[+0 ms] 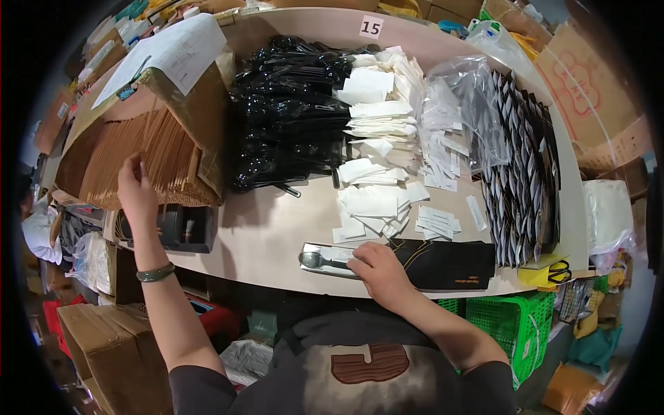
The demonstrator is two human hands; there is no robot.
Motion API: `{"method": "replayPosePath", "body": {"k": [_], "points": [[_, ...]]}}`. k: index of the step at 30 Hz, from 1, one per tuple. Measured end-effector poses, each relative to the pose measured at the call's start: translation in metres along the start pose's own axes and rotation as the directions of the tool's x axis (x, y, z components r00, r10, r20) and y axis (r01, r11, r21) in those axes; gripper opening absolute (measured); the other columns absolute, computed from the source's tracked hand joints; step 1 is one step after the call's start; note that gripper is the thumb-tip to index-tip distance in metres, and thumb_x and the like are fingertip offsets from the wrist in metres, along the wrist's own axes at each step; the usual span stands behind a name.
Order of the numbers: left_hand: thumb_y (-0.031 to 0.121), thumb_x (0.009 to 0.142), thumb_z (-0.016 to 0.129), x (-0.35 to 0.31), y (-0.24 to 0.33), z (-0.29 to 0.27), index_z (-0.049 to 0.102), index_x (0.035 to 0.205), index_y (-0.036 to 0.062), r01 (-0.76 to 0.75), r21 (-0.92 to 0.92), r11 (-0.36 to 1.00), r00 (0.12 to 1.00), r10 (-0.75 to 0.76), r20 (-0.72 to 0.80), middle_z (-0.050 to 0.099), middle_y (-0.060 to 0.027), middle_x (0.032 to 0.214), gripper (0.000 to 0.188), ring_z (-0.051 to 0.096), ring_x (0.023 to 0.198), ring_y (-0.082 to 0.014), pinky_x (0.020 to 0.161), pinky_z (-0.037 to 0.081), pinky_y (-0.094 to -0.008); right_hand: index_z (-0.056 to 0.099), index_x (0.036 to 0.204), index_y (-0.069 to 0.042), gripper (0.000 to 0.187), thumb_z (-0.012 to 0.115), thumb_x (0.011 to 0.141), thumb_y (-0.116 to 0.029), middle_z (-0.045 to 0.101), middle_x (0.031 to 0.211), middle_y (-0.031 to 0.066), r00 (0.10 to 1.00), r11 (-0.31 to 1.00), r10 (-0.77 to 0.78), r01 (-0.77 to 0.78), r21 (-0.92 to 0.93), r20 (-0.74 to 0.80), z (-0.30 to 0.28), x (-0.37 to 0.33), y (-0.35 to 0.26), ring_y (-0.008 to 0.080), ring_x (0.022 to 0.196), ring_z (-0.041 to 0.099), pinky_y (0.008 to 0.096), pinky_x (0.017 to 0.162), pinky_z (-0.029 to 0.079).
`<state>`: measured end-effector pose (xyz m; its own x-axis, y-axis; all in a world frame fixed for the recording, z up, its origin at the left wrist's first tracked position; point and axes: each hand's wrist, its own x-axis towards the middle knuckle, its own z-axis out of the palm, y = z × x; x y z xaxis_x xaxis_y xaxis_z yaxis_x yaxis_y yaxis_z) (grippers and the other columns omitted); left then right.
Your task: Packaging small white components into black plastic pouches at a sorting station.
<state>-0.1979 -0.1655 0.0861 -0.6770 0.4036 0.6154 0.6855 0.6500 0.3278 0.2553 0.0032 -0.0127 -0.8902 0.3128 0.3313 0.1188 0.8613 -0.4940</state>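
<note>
My left hand [138, 190] reaches up to a carton of upright brown cardboard pieces [149, 149]. Its thumb and fingers are a little apart, with nothing visible between them. At the front of the table, my right hand [380, 273] closes over the right end of a narrow pale tray [339, 250]. A utensil with a round, shiny, scoop-like head [310, 260] lies in the tray, its dark handle running under my fingers. Against that hand lies a flat black package [449, 266] with gold lines; my hand hides where tray and package meet.
Black wrapped utensils [290, 111] fill the table's middle, beside stacks of white paper slips [377, 138]. Clear plastic bags [477, 104] and a row of dark packets [519, 166] stand at right. Black-handled scissors [559, 272] lie near the right edge, above a green crate [512, 332].
</note>
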Motion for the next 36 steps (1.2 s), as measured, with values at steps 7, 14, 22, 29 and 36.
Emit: {"method": "replayPosePath", "body": {"k": [7,14,22,29,36], "points": [[0.012,0.102,0.059,-0.121,0.028,-0.02,0.065,0.104,0.0049,0.399,-0.778,0.486,0.897,-0.382,0.222,0.055,0.0028,0.085,0.009,0.046,0.074,-0.0065,0.066,0.037,-0.0201,0.067,0.122,-0.014,0.038,0.072,0.084,-0.013,0.052,0.141,0.0183,0.993,0.987,0.092,-0.081,-0.138,0.072,-0.044,-0.032,-0.002,0.0386,0.13,0.048,0.0492,0.108,0.041],[0.004,0.091,0.071,-0.172,0.101,0.015,0.068,0.095,-0.0014,0.635,-0.388,0.668,0.347,0.202,0.916,0.068,-0.0018,0.088,0.008,0.063,0.076,-0.0088,0.068,0.051,-0.0239,0.065,0.129,-0.02,0.044,0.072,0.087,-0.018,0.043,0.147,0.0255,0.977,0.989,0.072,-0.044,-0.139,0.2,-0.057,-0.044,0.011,0.0433,0.137,0.041,0.0501,0.112,0.038],[0.014,0.077,0.084,-0.191,0.194,0.028,0.065,0.094,-0.0025,0.049,-0.475,0.878,0.522,0.383,0.762,0.066,-0.0136,0.089,0.03,0.066,0.078,-0.0275,0.07,0.054,-0.0342,0.064,0.116,-0.009,0.042,0.079,0.078,-0.019,0.051,0.139,0.0232,0.997,0.999,-0.004,0.006,-0.035,0.08,-0.034,-0.026,0.008,0.0416,0.126,0.051,0.0482,0.106,0.044],[0.011,0.084,0.073,-0.23,0.233,0.037,0.06,0.108,-0.0023,0.301,-0.553,0.777,0.655,0.252,0.712,0.063,-0.0195,0.098,0.03,0.062,0.092,-0.0361,0.081,0.051,-0.0409,0.059,0.098,-0.002,0.037,0.08,0.069,-0.012,0.053,0.135,0.024,0.992,0.99,0.111,-0.105,-0.095,0.055,-0.039,-0.025,0.006,0.0425,0.126,0.051,0.0488,0.103,0.045],[0.029,0.075,0.086,-0.209,0.229,0.01,0.041,0.142,0.0008,-0.098,-0.661,0.744,0.526,0.603,0.6,0.06,-0.0215,0.119,0.085,0.059,0.106,-0.0406,0.093,0.048,-0.0475,0.061,0.097,-0.004,0.033,0.07,0.066,-0.008,0.059,0.113,0.0198,0.997,0.994,0.011,-0.02,-0.11,-0.082,-0.047,-0.034,0.017,0.0377,0.104,0.058,0.0469,0.089,0.05]]}}
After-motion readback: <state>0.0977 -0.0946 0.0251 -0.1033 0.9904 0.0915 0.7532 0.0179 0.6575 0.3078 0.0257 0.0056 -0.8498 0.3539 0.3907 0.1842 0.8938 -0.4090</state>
